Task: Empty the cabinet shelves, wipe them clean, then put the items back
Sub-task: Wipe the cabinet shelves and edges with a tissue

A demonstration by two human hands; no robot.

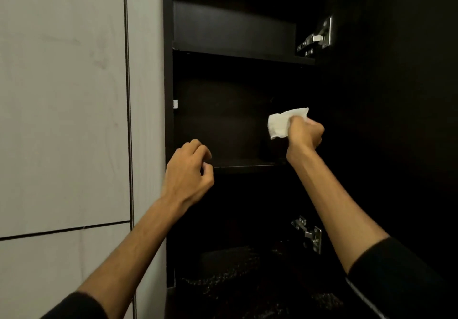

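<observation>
Where the head camera looks into the open dark cabinet (pixel 168 71), the middle shelf (pixel 245 166) serves as the reference for every entry below.

Right hand (pixel 305 133): raised above the middle shelf toward its right end, fingers curled into a fist around a white paper towel (pixel 281 123). The towel is crumpled, sticks out to the left of the knuckles, and is held up inside the compartment above the shelf; whether it touches the back panel cannot be told in the dim light.

Left hand (pixel 189 167): at the left end of the middle shelf's front edge, fingers loosely curled and close together, holding nothing; the fingertips seem to rest at the shelf edge, though contact is unclear.

Upper shelf (pixel 238 54): above the middle shelf, bare dark board.

Upper hinge (pixel 316 38): metal, above and right of the middle shelf, on the cabinet's right side.

Lower hinge (pixel 308 234): metal, below and right of the middle shelf.

Compartment below the middle shelf: a dark, faintly glinting mass (pixel 238 269), too dim to identify.

Pale panelled wall (pixel 64 120): left of the middle shelf, beside the cabinet's side panel.

Black sleeves (pixel 394 276): on both forearms, below the shelf.
</observation>
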